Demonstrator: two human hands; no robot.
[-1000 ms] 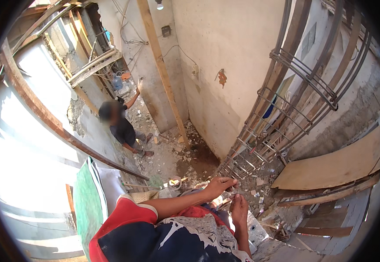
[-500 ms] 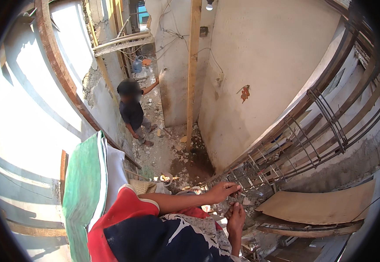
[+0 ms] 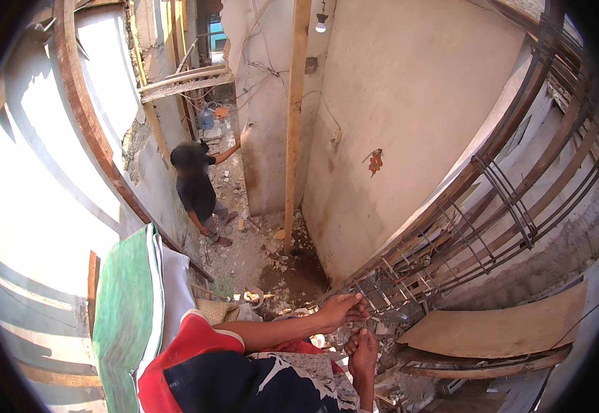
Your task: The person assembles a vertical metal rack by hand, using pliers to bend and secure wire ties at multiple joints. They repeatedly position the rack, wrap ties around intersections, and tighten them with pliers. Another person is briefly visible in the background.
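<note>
My left hand point(image 3: 341, 314) reaches out from a red sleeve, its fingers drawn together. Just below it is my right hand point(image 3: 363, 349), closed with the thumb on top. A small gap lies between the hands. Whatever either of them pinches is too small to make out against the rubble. Nearest to both hands is the lower end of a steel rebar cage point(image 3: 513, 197), which slants up to the right with crosswise ties along its bars.
Far below, a person point(image 3: 195, 189) in dark clothes stands on rubble, one arm against the wall. A wooden post point(image 3: 294, 131) rises ahead. A curved brown board point(image 3: 499, 320) lies at right, a green sheet point(image 3: 129, 292) at left. A bulb point(image 3: 321, 27) hangs above.
My hands have shifted slightly left and a little lower, with the left fingers a bit apart from the right hand. The whole view has turned slightly. The person below keeps the same stance.
</note>
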